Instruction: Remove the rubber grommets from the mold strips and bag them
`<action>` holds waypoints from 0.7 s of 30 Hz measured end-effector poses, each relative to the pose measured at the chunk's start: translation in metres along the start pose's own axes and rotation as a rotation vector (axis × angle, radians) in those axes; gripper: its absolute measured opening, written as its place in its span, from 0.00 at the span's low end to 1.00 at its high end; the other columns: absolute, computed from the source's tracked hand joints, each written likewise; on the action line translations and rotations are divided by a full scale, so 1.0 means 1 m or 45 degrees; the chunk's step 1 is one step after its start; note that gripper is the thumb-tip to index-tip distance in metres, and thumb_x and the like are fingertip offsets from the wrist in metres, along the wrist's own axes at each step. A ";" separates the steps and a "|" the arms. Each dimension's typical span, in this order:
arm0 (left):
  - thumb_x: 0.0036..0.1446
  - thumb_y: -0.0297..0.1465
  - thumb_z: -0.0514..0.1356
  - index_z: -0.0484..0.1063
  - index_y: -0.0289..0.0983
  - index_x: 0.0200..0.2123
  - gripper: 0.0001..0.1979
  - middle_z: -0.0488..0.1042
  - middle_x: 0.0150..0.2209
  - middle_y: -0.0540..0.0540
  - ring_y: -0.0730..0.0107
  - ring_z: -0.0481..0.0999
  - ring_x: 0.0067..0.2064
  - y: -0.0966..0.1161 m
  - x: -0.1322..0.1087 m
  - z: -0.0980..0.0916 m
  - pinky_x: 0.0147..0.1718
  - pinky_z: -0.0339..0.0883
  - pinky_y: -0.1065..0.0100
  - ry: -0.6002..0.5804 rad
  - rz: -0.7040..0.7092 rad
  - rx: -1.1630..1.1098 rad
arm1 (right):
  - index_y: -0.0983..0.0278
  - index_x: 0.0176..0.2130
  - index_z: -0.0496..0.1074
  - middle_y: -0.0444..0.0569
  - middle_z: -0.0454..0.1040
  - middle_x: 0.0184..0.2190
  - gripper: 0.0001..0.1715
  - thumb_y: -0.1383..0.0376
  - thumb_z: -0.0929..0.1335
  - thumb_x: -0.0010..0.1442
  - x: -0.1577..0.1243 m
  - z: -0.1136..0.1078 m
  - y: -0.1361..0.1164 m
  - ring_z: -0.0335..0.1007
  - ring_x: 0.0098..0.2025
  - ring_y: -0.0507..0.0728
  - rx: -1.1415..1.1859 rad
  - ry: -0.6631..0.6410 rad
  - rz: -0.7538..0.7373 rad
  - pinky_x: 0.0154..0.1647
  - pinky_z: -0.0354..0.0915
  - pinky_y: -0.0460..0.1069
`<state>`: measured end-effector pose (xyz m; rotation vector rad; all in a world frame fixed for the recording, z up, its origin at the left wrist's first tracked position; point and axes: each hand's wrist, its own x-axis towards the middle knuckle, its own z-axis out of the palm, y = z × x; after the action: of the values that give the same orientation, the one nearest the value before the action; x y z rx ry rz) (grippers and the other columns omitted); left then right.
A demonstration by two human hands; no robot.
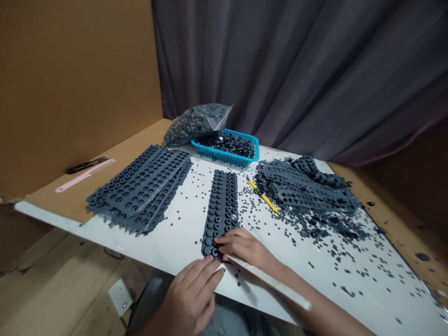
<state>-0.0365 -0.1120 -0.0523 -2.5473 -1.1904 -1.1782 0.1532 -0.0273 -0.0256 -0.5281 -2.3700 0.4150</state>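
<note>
A dark grey rubber sheet (220,205) with rows of round raised caps and rings lies lengthwise on the white table in front of me. My right hand (245,247) rests over its near right part, fingers curled around a long whitish stick-like tool (273,282). The tool slants back along my forearm; its tip is hidden at the sheet. My left hand (196,291) is at the sheet's near end, fingers together and fingertips on its edge. The thumb lies below, partly in view.
Stacked rubber sheets (140,182) lie left; a pile of punched sheets (301,184) lies right. A yellow cutter (264,197) sits among scattered black discs. Behind are a blue basket (224,155) of small dark pieces and a filled plastic bag (196,122). A pink comb (84,176) lies far left.
</note>
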 end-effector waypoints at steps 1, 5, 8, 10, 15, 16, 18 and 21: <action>0.50 0.21 0.51 0.73 0.35 0.44 0.18 0.77 0.43 0.45 0.65 0.74 0.47 0.000 -0.001 0.000 0.46 0.67 0.66 -0.005 -0.003 0.001 | 0.66 0.39 0.69 0.54 0.77 0.41 0.06 0.68 0.66 0.59 0.000 0.001 0.002 0.69 0.40 0.55 -0.081 -0.012 -0.067 0.40 0.68 0.50; 0.51 0.22 0.52 0.73 0.35 0.44 0.18 0.77 0.44 0.46 0.65 0.74 0.47 -0.001 -0.002 0.001 0.46 0.67 0.66 -0.024 -0.022 -0.015 | 0.66 0.42 0.69 0.56 0.76 0.43 0.08 0.70 0.64 0.61 -0.002 0.002 0.005 0.68 0.36 0.54 -0.283 -0.069 -0.149 0.36 0.67 0.49; 0.51 0.23 0.52 0.73 0.35 0.44 0.18 0.77 0.44 0.46 0.64 0.74 0.47 -0.001 -0.002 0.000 0.46 0.67 0.65 -0.040 -0.027 -0.028 | 0.67 0.44 0.68 0.58 0.74 0.44 0.09 0.69 0.63 0.62 -0.005 0.001 0.002 0.68 0.38 0.55 -0.342 -0.108 -0.111 0.37 0.67 0.50; 0.51 0.23 0.52 0.73 0.35 0.44 0.18 0.77 0.44 0.46 0.64 0.73 0.47 -0.001 -0.001 -0.002 0.46 0.67 0.65 -0.048 -0.022 -0.030 | 0.67 0.45 0.68 0.59 0.74 0.45 0.10 0.69 0.63 0.62 -0.007 0.002 0.000 0.69 0.39 0.55 -0.354 -0.092 -0.087 0.39 0.68 0.51; 0.50 0.22 0.51 0.72 0.35 0.45 0.19 0.76 0.45 0.45 0.64 0.73 0.48 0.000 0.002 -0.006 0.46 0.68 0.66 -0.054 -0.004 -0.016 | 0.61 0.46 0.68 0.52 0.75 0.45 0.13 0.67 0.59 0.64 -0.007 0.008 0.001 0.74 0.39 0.53 -0.227 0.121 0.191 0.38 0.72 0.48; 0.50 0.22 0.51 0.72 0.35 0.45 0.19 0.76 0.46 0.45 0.65 0.73 0.47 0.000 0.003 -0.006 0.46 0.68 0.66 -0.058 0.002 -0.012 | 0.61 0.45 0.69 0.51 0.75 0.44 0.13 0.67 0.58 0.65 -0.007 0.007 0.003 0.74 0.38 0.53 -0.195 0.172 0.246 0.37 0.73 0.47; 0.50 0.22 0.51 0.72 0.35 0.45 0.20 0.76 0.46 0.45 0.65 0.73 0.48 -0.001 0.004 -0.008 0.46 0.68 0.67 -0.070 0.025 0.002 | 0.62 0.43 0.69 0.51 0.76 0.43 0.12 0.67 0.59 0.64 -0.008 -0.003 0.006 0.75 0.38 0.53 -0.187 0.255 0.329 0.36 0.73 0.47; 0.49 0.22 0.52 0.71 0.35 0.45 0.20 0.76 0.47 0.45 0.66 0.73 0.48 -0.005 0.006 -0.014 0.46 0.68 0.68 -0.116 0.083 0.011 | 0.64 0.41 0.70 0.52 0.78 0.37 0.10 0.65 0.61 0.62 -0.012 -0.031 0.016 0.76 0.35 0.57 -0.322 0.386 0.623 0.31 0.72 0.50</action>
<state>-0.0459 -0.1103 -0.0400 -2.6377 -1.1183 -1.0517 0.1866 -0.0139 -0.0162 -1.2098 -1.9950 0.2247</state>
